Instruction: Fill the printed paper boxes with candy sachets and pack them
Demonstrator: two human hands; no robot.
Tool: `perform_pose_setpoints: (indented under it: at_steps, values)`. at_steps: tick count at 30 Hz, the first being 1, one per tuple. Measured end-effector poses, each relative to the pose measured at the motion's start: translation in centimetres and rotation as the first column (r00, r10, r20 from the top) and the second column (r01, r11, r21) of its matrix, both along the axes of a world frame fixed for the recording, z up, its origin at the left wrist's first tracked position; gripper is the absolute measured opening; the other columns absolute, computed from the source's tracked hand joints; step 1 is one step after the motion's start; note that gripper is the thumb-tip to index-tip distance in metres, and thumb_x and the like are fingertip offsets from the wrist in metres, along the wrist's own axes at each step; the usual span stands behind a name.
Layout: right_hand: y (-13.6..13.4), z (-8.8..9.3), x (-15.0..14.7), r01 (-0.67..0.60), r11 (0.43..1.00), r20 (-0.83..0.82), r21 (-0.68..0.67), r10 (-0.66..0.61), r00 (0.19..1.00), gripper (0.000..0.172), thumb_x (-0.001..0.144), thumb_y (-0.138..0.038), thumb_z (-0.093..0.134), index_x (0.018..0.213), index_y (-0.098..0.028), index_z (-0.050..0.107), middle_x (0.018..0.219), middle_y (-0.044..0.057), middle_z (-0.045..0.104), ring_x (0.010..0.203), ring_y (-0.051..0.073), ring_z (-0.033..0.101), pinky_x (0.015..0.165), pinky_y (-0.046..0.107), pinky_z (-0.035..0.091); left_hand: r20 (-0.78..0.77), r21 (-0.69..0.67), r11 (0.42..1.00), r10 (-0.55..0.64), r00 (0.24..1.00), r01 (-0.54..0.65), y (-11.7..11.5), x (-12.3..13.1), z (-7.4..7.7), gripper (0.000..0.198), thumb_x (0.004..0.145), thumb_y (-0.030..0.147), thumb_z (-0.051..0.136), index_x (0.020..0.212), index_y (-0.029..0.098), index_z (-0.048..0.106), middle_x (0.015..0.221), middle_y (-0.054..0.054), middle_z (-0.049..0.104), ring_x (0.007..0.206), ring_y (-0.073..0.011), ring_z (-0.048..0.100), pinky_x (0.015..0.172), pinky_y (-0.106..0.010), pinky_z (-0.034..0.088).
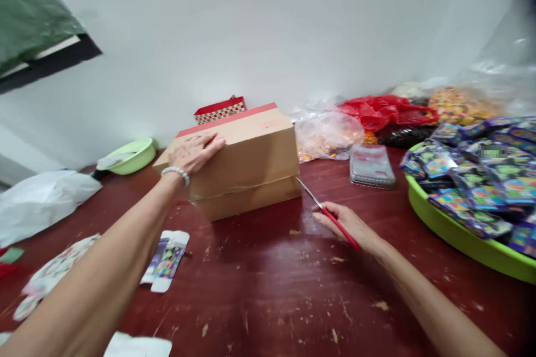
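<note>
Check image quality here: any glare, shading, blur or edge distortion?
Head view: soft sheen on the red-brown table; head view: the front of the cardboard box looks darker than its top; head view: packets in the green basin look smeared; head view: the top-right corner darkens, and the left forearm seems stretched toward the edge.

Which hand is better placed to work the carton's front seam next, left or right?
Right, I'd judge. The right hand holds the red-handled tool, its tip at or near the carton's right edge, by the seam. The left hand lies on the carton's top, probably steadying it.
</note>
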State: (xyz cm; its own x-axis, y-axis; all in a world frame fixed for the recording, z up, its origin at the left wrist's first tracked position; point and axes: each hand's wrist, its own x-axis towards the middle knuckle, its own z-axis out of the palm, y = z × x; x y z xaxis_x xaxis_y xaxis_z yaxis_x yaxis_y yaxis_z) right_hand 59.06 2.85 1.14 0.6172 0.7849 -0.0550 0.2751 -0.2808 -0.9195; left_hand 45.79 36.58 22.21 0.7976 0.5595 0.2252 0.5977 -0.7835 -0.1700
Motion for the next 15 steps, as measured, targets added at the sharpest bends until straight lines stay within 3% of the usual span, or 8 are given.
perform_pose_setpoints:
  at_steps: [2,5,9,12,15]
  values:
    - [1.5,1.1,-2.6,-0.088,0.996,0.032,-0.030,0.089,0.996,0.045,0.087,-0.058,0.054,0.105,-0.018,0.065,0.070,-0.001,0.064,0.060,0.014,0.056,0.055,0.024,0.038,-0.034,-0.055,0.998,-0.024,0.999,0.022,0.1,-0.2,0.4,0.074,0.091,0.069,0.018,0.149,0.029,0.039,0.156,0.004,0.038,0.143,-0.0235,0.035,0.116,-0.036,0.025]
    - [4.4,2.6,-6.4,-0.143,0.968,0.271,-0.207,0.198,0.942,0.035,0.088,-0.056,0.056,0.096,-0.023,0.065,0.074,0.000,0.068,0.069,0.019,0.064,0.058,0.026,0.038,-0.078,-0.140,0.988,-0.084,0.993,0.072,0.3,-0.4,0.9,0.079,0.088,0.074,0.019,0.151,0.030,0.035,0.158,0.004,0.034,0.145,-0.0234,0.031,0.117,-0.036,0.022]
    - [9.2,4.8,-11.1,-0.130,0.932,0.573,-0.339,0.314,0.757,0.031,0.090,-0.049,0.059,0.108,-0.024,0.061,0.093,0.005,0.074,0.085,0.025,0.071,0.061,0.027,0.041,-0.048,-0.208,0.972,-0.118,0.992,0.105,0.5,-0.5,0.8,0.081,0.084,0.079,0.021,0.150,0.033,0.037,0.159,0.004,0.033,0.144,-0.0258,0.031,0.117,-0.038,0.020]
    - [13.0,6.6,-13.8,-0.115,0.914,0.699,-0.389,0.374,0.610,0.028,0.093,-0.042,0.054,0.108,-0.019,0.060,0.094,0.010,0.072,0.081,0.027,0.073,0.062,0.030,0.046,-0.008,-0.207,0.974,-0.097,0.995,0.093,0.4,-0.5,0.4,0.081,0.083,0.081,0.022,0.146,0.034,0.041,0.157,0.003,0.037,0.142,-0.0276,0.034,0.116,-0.040,0.021]
    - [16.2,7.6,-15.0,-0.078,0.907,0.729,-0.415,0.382,0.568,0.027,0.092,-0.038,0.055,0.108,-0.017,0.058,0.097,0.013,0.071,0.079,0.027,0.073,0.062,0.031,0.050,0.021,-0.183,0.975,-0.124,0.992,0.126,0.6,-0.5,0.0,0.084,0.082,0.083,0.021,0.144,0.033,0.044,0.154,0.001,0.042,0.139,-0.0301,0.038,0.114,-0.042,0.024]
